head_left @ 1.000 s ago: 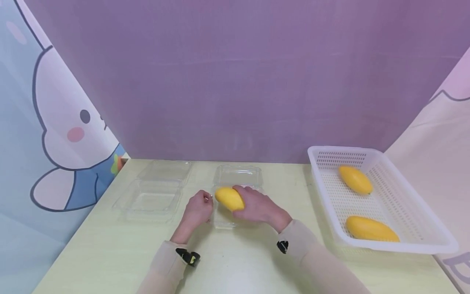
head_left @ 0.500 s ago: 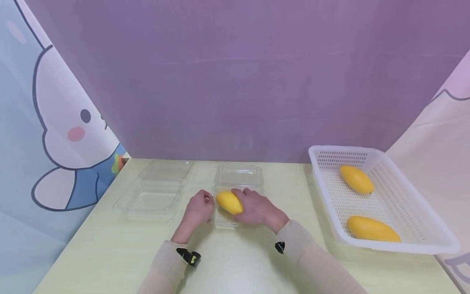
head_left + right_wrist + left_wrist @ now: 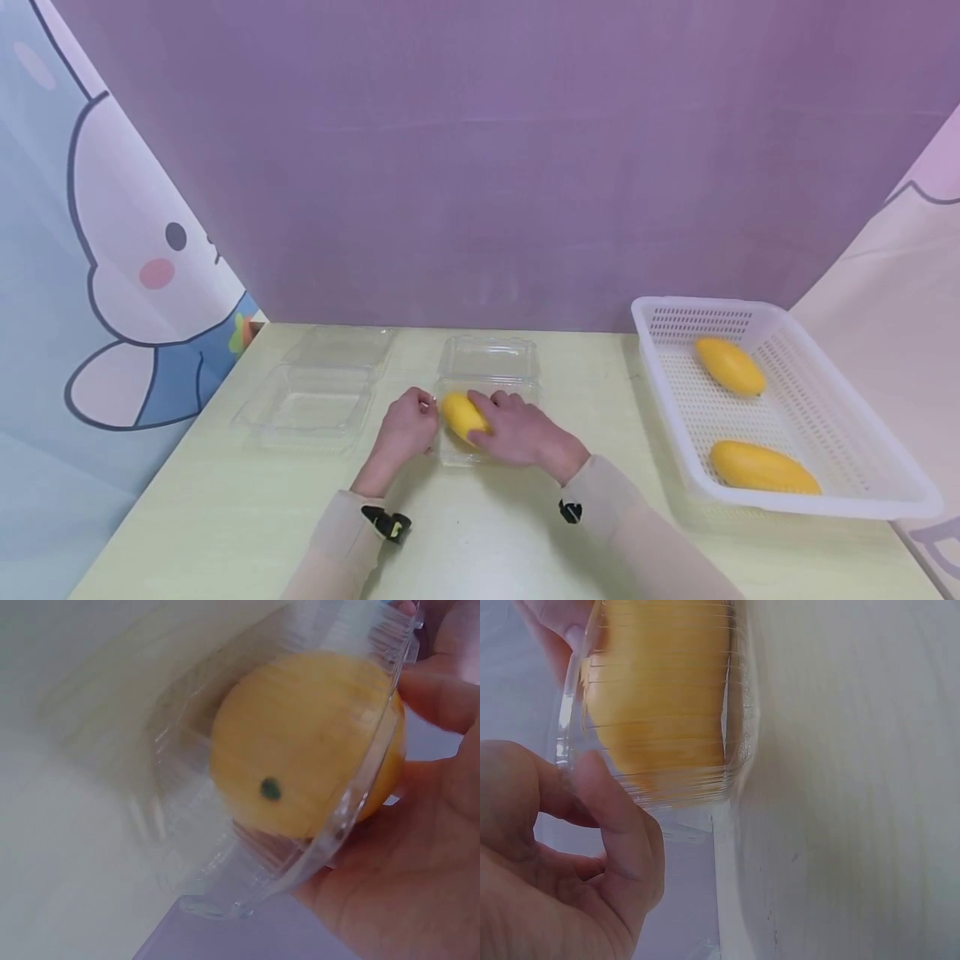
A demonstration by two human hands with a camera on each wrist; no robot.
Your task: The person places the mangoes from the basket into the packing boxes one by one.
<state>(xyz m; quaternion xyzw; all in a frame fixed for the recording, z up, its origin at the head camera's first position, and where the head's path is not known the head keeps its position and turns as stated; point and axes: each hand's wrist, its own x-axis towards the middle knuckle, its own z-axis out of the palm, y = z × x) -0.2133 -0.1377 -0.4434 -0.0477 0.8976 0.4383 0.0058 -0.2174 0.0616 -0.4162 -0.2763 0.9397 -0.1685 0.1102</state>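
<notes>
A yellow mango (image 3: 459, 413) lies inside the near half of a clear plastic clamshell box (image 3: 459, 459), whose lid (image 3: 489, 360) is folded back behind it. My right hand (image 3: 519, 429) holds the mango from the right, thumb and fingers spread over it. In the right wrist view, the mango's green stem spot (image 3: 271, 788) shows through the box wall. At the box's left side my left hand (image 3: 408, 427) pinches the rim. The left wrist view has that thumb and finger at the clear rim (image 3: 568, 720), with the mango (image 3: 660, 690) behind the ribbed wall.
To the left stands a second clear clamshell box (image 3: 315, 408), its lid folded back. A white perforated basket (image 3: 675, 433) at the right holds two more mangoes, one mango (image 3: 730, 367) at the back and one mango (image 3: 761, 467) in front. A purple backdrop (image 3: 480, 167) rises behind the table.
The right hand has lowered the mango into the clamshell box, and the mango has turned more lengthwise. Its fingers have shifted over the top. The left hand has stayed at the rim.
</notes>
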